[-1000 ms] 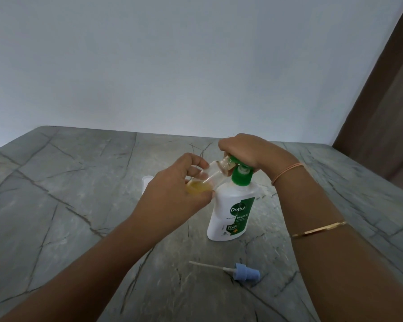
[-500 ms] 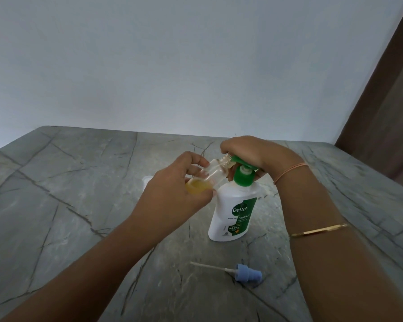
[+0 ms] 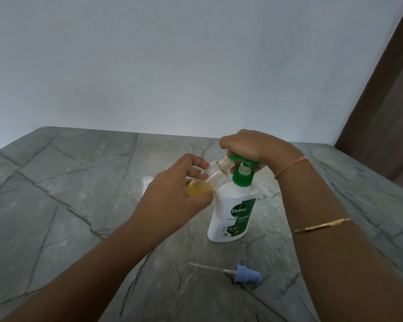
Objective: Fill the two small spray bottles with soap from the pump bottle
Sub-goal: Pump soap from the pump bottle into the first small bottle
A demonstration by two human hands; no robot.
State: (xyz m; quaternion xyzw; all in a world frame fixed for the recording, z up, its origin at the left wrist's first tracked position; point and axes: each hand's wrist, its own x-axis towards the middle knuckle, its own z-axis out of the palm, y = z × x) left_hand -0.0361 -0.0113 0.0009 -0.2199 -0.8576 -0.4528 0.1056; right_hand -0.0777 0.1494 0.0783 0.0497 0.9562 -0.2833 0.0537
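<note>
Left hand (image 3: 172, 201) holds a small spray bottle (image 3: 215, 176), fingers and thumb curled round its lower half. The bottle is clear, uncapped and tilted, with its threaded open neck pointing to 2 o'clock and right at the nozzle of the green pump head (image 3: 242, 176). Whether neck and nozzle touch, cannot tell. Yellow-orange soap (image 3: 198, 189) sits pooled in the low end of the bottle, inside the grip; the upper part looks clear.

Pump bottle (image 3: 233, 219) stands upright on the table (image 3: 79, 205), about mid-table: white body, green label reading Dettol Original. A bit of white stem shows under the head. Right hand (image 3: 247, 145) is at 12 o'clock of it, on top of the pump head, fingers curled down over it and thumb tip showing below the green edge. Left hand is at 9 to 10 o'clock of the pump bottle, just beside its shoulder.

At 6 o'clock of the pump bottle, apart from it, a blue spray cap (image 3: 247, 275) lies on its side, its white dip tube pointing to 9 o'clock.

At 10 o'clock, behind the left hand, a small clear piece (image 3: 147, 184) stands on the table, mostly hidden; possibly the second bottle or a cap.

Right forearm has a gold bangle (image 3: 321, 225), and the wrist an orange thread (image 3: 291, 166). Table is grey stone with dark veins. Pale wall (image 3: 172, 66) at 12 o'clock, brown panel (image 3: 386, 101) at 2 o'clock.
</note>
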